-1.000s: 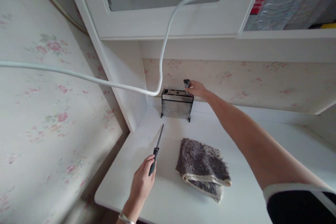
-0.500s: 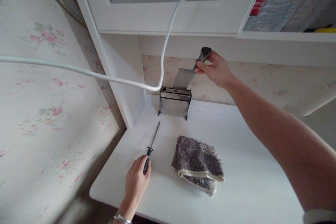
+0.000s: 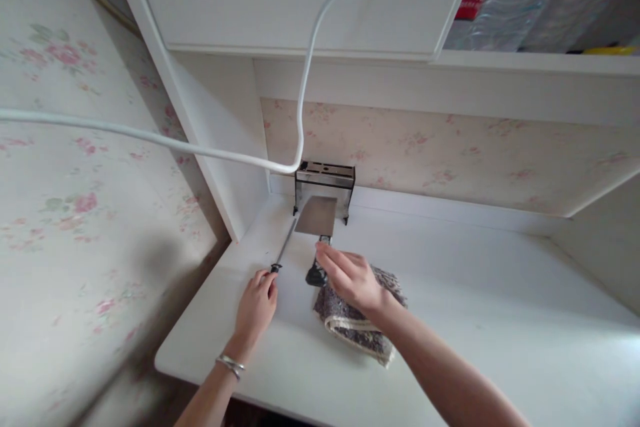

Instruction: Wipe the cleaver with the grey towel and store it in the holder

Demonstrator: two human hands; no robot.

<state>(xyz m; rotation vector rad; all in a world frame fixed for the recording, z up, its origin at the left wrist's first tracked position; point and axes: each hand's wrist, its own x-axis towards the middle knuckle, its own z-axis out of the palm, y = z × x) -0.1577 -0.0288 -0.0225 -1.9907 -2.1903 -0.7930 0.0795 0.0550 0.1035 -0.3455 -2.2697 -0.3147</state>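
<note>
My right hand (image 3: pixel 350 277) grips the dark handle of a cleaver (image 3: pixel 317 215), whose wide blade points away from me, in front of the knife block (image 3: pixel 325 177). Closed around the black handle of a honing steel (image 3: pixel 287 242) is my left hand (image 3: pixel 257 303); the thin rod points toward the block, its tip close to the cleaver's blade. Slots show in the top of the upright metal-and-clear block. Partly covered by my right hand and forearm, a folded grey-brown towel (image 3: pixel 355 340) lies on the white tabletop.
A white cable (image 3: pixel 225 155) hangs across the view in front of the cabinet (image 3: pixel 300 23). Plastic bottles (image 3: pixel 520 0) sit on the upper right shelf. A flowered wall (image 3: pixel 75 200) stands at the left, beyond the rounded edge of the tabletop (image 3: pixel 450 267).
My right hand has brought the cleaver from above the knife block down toward me, and its blade now points away. My left hand still holds the honing steel. The view has shifted slightly.
</note>
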